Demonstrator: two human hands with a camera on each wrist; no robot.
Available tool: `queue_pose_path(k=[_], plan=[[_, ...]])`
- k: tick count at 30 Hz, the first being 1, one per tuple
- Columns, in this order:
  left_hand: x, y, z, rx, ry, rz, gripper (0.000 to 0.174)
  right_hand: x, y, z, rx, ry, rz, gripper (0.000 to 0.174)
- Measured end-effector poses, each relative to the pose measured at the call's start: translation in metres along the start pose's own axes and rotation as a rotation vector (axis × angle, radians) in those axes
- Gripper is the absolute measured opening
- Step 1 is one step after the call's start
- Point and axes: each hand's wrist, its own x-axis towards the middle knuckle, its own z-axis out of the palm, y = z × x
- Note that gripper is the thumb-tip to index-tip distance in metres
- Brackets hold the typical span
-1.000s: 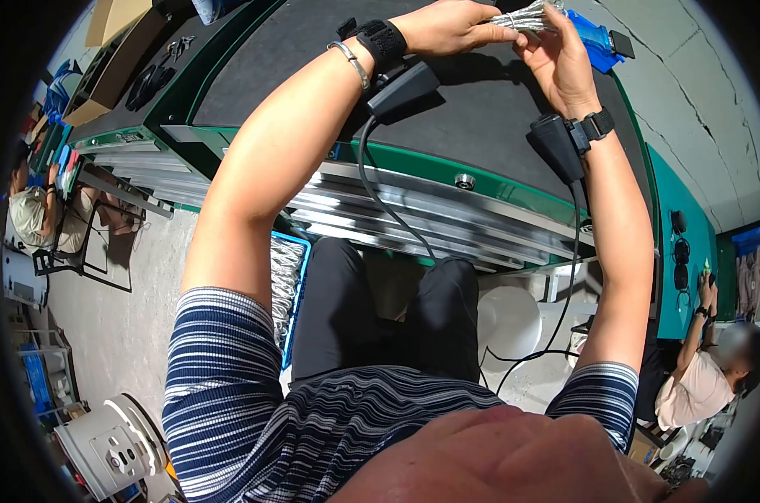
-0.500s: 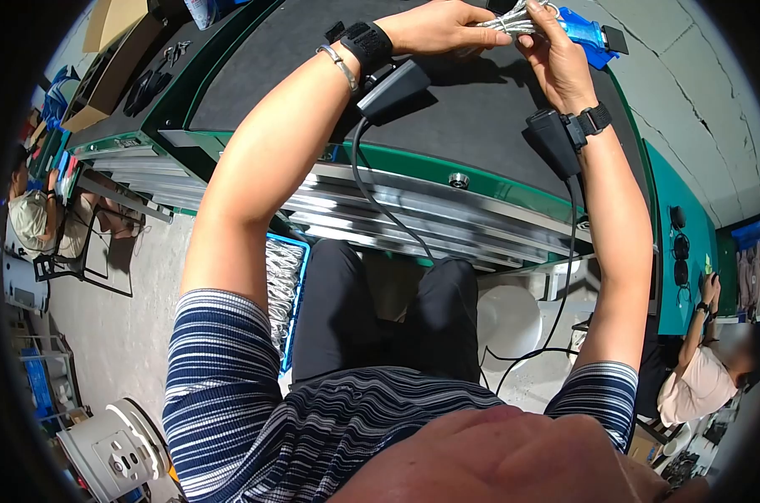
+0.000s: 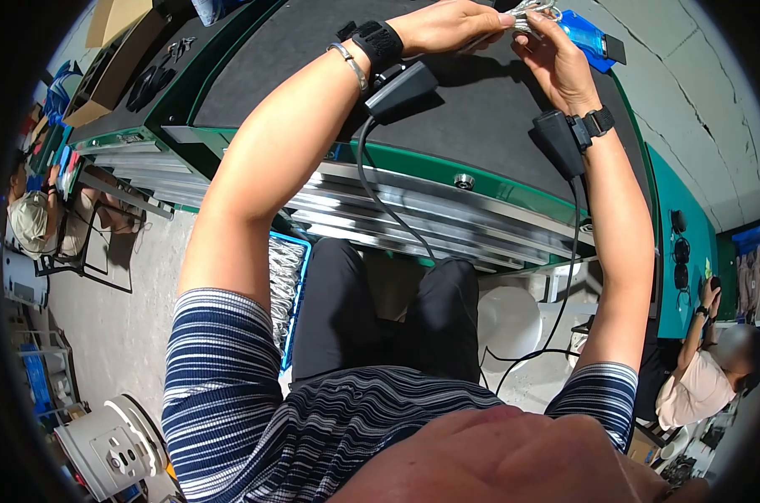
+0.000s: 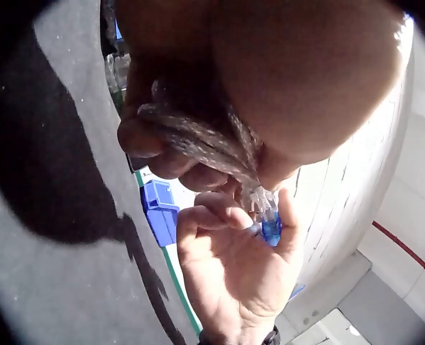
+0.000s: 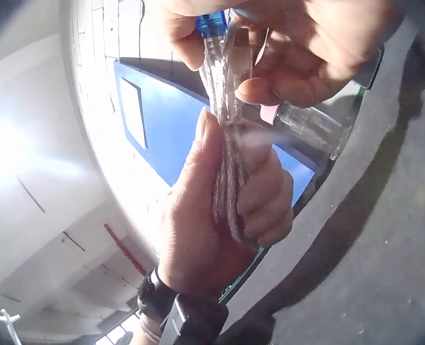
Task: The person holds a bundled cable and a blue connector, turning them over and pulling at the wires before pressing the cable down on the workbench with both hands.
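A coiled bundle of clear, silvery cable (image 5: 228, 183) is held between both hands over the dark-topped workbench (image 3: 313, 50). My left hand (image 3: 447, 29) grips the bundle's middle, thumb along one side and fingers curled round the other, as the right wrist view shows. At the bundle's end, my right hand (image 3: 560, 71) pinches the strands beside a translucent blue piece (image 5: 212, 25), which looks like a plug. That blue end (image 4: 271, 228) lies between thumb and fingers in the left wrist view. Part of the bundle is hidden by the left palm.
A blue bin (image 3: 583, 29) stands behind the hands, and a clear bottle (image 5: 313, 129) lies beyond them. Below the bench edge, a blue crate (image 3: 286, 335) holds several cable bundles. An open cardboard box (image 3: 120, 25) is at far left. Another person (image 3: 703, 381) sits at right.
Both hands keep hold of the bundle and shift only slightly. The left fingertips have moved a little upward in the head view, and loose loops show above the right fingers.
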Motion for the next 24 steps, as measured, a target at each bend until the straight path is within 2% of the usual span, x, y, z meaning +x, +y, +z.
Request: queue_pose_path(k=[2, 5, 7, 8, 12, 14, 18, 20, 21, 23, 24], plan=[[0.0, 0.003, -0.001, -0.018, -0.003, -0.004, 0.042, 0.001, 0.001, -0.004, -0.021, 0.006, 0.035, 0.012], [0.001, 0.01, -0.002, 0.106, -0.029, -0.109, 0.037, -0.003, -0.003, 0.005, -0.057, 0.001, 0.021, 0.012], [0.0, 0.003, 0.002, 0.209, -0.032, 0.237, 0.032, -0.006, -0.005, 0.012, -0.079, -0.029, 0.005, 0.013], [0.001, 0.001, -0.001, 0.198, -0.07, 0.142, 0.032, -0.006, -0.005, 0.013, -0.099, -0.058, -0.011, 0.014], [0.004, 0.002, 0.002, 0.251, -0.039, 0.146, 0.031, -0.003, -0.002, 0.008, -0.086, -0.031, -0.043, 0.014], [0.002, 0.016, 0.004, 0.362, -0.03, -0.054, 0.032, -0.001, 0.0, 0.002, -0.05, -0.066, 0.003, 0.012], [0.002, 0.018, 0.005, 0.408, -0.029, -0.114, 0.033, -0.003, -0.001, 0.011, -0.002, -0.063, 0.034, 0.011], [0.006, -0.001, 0.005, 0.515, 0.05, 0.094, 0.031, -0.008, -0.004, 0.022, -0.004, -0.022, 0.033, 0.01], [0.006, -0.004, 0.005, 0.514, 0.052, 0.094, 0.031, -0.005, -0.001, 0.017, -0.004, -0.023, 0.034, 0.01], [0.005, -0.007, 0.005, 0.246, -0.033, 0.203, 0.026, 0.003, 0.005, 0.0, 0.046, -0.115, 0.015, 0.01], [0.003, -0.003, 0.005, 0.245, -0.031, 0.205, 0.026, 0.003, 0.003, -0.001, 0.043, -0.116, 0.015, 0.01]])
